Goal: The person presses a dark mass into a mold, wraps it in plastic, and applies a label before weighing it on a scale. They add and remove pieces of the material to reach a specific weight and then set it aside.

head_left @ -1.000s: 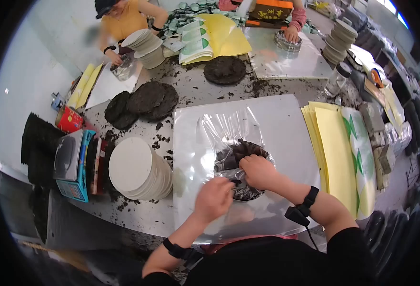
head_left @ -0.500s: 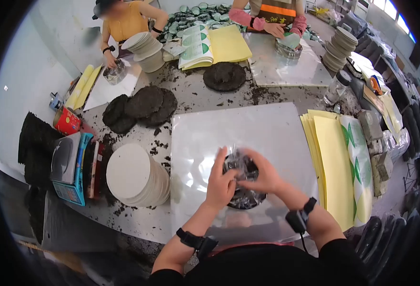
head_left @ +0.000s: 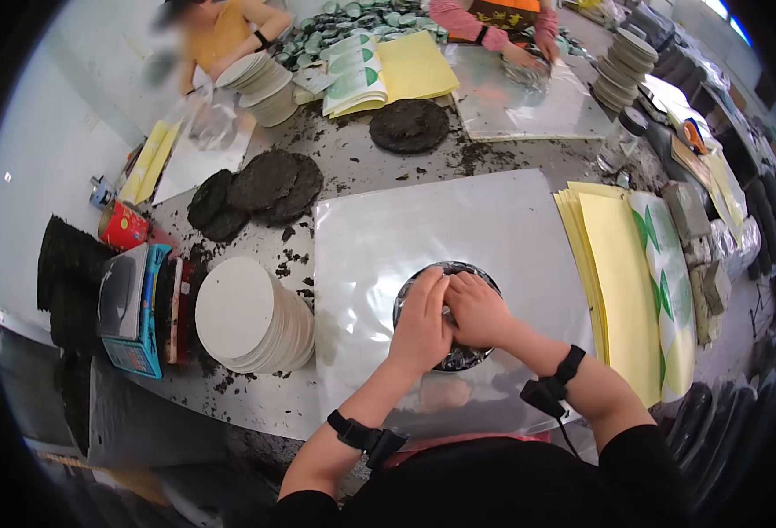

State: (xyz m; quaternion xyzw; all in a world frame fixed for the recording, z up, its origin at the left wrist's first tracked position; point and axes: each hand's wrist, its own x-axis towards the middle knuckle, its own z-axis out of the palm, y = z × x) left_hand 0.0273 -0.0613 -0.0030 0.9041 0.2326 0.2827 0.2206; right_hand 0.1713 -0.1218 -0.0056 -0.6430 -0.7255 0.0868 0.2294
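A round dark disc wrapped in shiny clear film lies on the film-covered white board. My left hand rests on the disc's left and middle part, its fingers stretched out away from me. From the right, my right hand lies over the middle of the disc, fingers extended, its fingertips close to those of my left hand. Both hands press on the film, and their palms hide the centre of the disc. The dark rim shows around them.
Left of the board stand a stack of white discs and a scale. Dark cakes lie behind. Yellow sheets lie right. Two people work across the table, one a person in pink sleeves.
My hands have gone from gathering the film with curled fingers to lying on the disc, closer together. The view has shifted slightly. Across the table, both people's hands have moved.
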